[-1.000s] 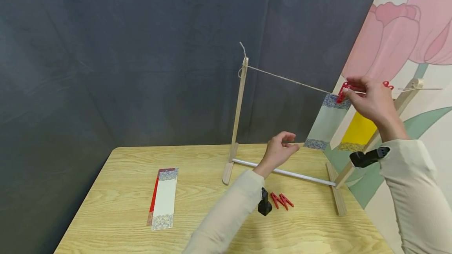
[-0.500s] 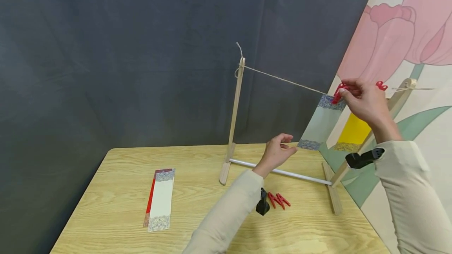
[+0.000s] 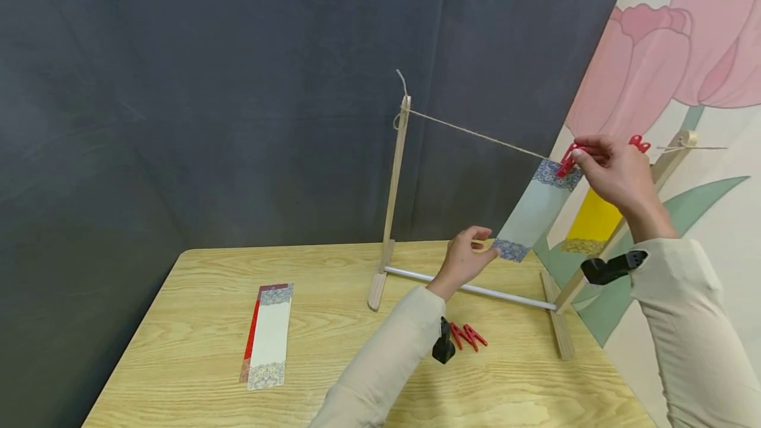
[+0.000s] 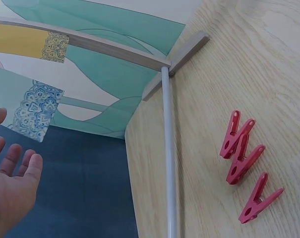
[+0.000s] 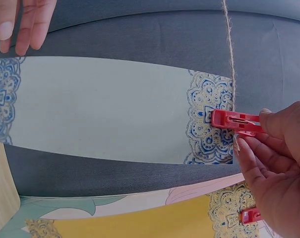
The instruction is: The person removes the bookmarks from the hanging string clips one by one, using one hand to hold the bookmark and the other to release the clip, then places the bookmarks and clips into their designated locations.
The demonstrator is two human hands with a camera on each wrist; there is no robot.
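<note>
From the head view, your right hand (image 3: 615, 174) pinches a red clothespin (image 3: 567, 159) on the string (image 3: 475, 135) at the right of the frame, over the top of a pale paper strip (image 3: 531, 211). Your left hand (image 3: 466, 259) touches the strip's lower end, fingers loosely curled.

In the left wrist view, your fingers (image 4: 13, 168) lie relaxed at lower left; three spare clothespins (image 4: 244, 166) rest on the table (image 4: 269, 74).

In the right wrist view, your fingertips (image 5: 269, 141) squeeze the pin at right.

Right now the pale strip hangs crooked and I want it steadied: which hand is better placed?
Left hand: it sits at the pale strip's bottom end, while the right hand pinches the red peg.
</note>
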